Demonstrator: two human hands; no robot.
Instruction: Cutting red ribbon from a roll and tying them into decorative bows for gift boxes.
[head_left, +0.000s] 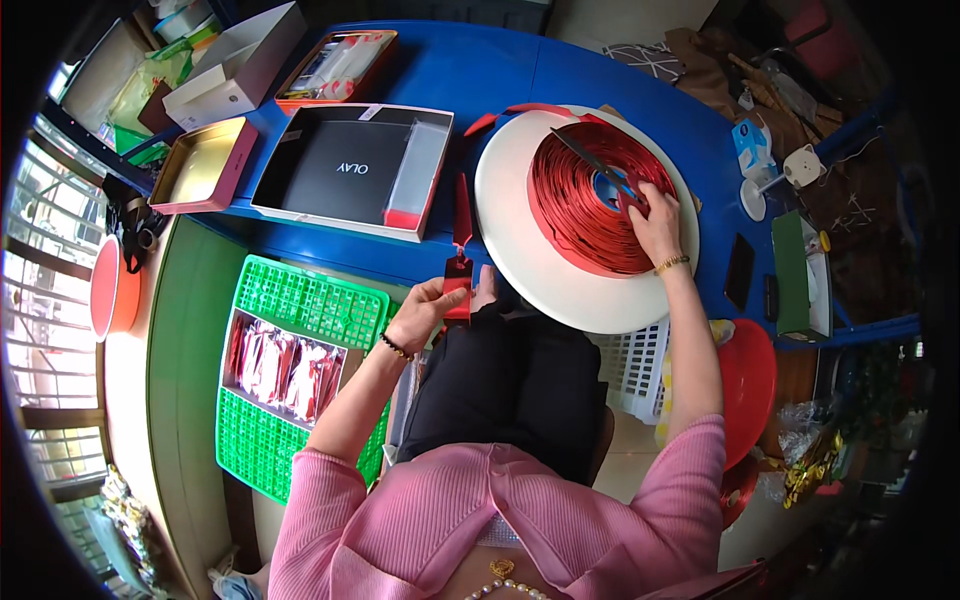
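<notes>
Left hand (425, 310) is pinching a red ribbon strip (460, 255), its lower end hidden behind the fingers. Right hand (655, 220) is resting curled on the red ribbon coil (580, 200), covering the scissors' (600, 165) handles, so its grip is proving hard to make out.

Green plastic crate (300, 300) just left of the left hand, holding a tray of red packets (285, 365). Open black gift box (350, 168) up-left of it. White stacked basket (635, 370) below the right forearm; red basin (748, 385) further right.
</notes>
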